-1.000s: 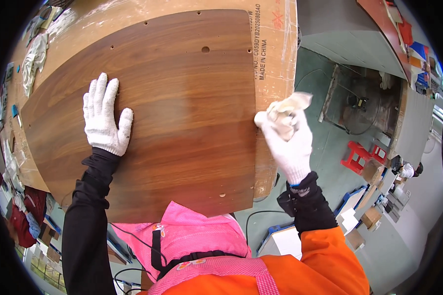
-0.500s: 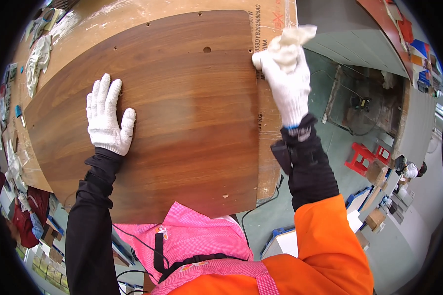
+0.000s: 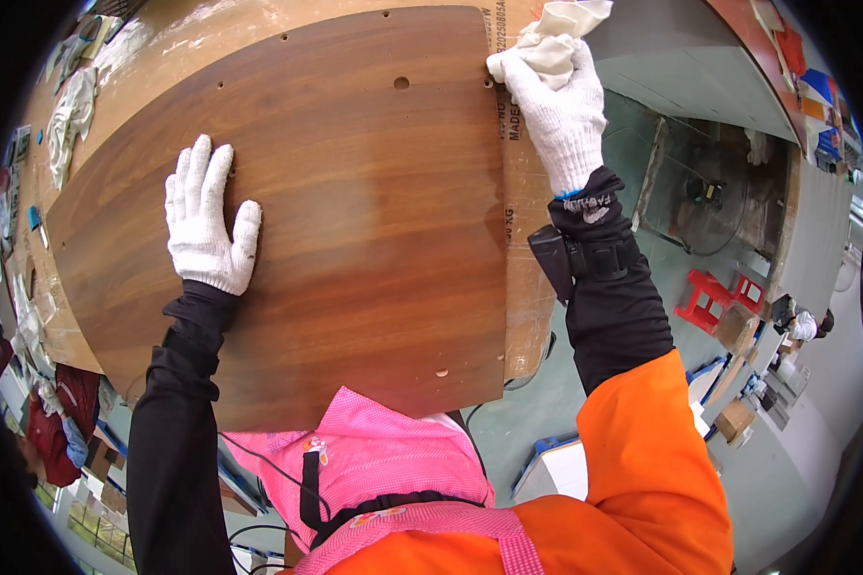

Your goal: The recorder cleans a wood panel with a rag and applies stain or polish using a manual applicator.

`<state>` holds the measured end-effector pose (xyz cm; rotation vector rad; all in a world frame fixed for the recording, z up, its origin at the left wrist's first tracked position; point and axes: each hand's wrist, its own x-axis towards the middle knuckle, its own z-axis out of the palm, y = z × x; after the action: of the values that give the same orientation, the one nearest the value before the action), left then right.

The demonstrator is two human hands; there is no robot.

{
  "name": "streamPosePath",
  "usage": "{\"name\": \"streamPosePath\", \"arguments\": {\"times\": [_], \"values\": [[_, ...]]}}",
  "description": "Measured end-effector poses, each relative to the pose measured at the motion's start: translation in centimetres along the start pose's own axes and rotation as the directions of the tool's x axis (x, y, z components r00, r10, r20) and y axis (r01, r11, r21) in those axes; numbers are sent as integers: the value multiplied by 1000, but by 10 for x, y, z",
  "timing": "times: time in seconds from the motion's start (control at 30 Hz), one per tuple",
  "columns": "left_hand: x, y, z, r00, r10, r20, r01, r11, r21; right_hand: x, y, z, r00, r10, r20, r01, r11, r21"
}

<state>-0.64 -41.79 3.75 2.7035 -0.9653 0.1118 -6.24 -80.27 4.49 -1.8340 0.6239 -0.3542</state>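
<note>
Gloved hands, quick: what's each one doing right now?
Left hand: open, palm down on the brown board.
Right hand: closed, holding a pale cloth.

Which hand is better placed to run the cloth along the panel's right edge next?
Probably the right hand: it holds the cloth at that edge of the brown panel, near the upper corner. The left hand lies flat, farther from that edge.

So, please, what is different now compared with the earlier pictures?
The right hand, still holding the cloth, has moved up the picture along the right side of the board, close to its top right corner. Nothing was let go. The left hand stayed flat on the board.
</note>
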Motion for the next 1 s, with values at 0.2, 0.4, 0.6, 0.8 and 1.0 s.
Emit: {"name": "streamPosePath", "arguments": {"times": [0.2,0.4,0.6,0.8,1.0], "values": [[1,1,-1,1000,4,-9,-4,1000,-1,-106,-11,-30,988,143,65,-146,989,33],[0,2,-1,1000,-5,6,5,1000,3,-170,-9,-63,955,202,218,-195,979,-51],[0,2,-3,1000,0,1,0,1000,11,-56,-8,-36,982,167,86,-182,960,211],[2,4,-4,1000,-18,6,18,1000,-9,8,-4,-1,998,29,58,-39,984,175],[2,6,-7,999,-33,42,34,999,-6,64,-9,15,995,-94,34,93,994,55]]}}
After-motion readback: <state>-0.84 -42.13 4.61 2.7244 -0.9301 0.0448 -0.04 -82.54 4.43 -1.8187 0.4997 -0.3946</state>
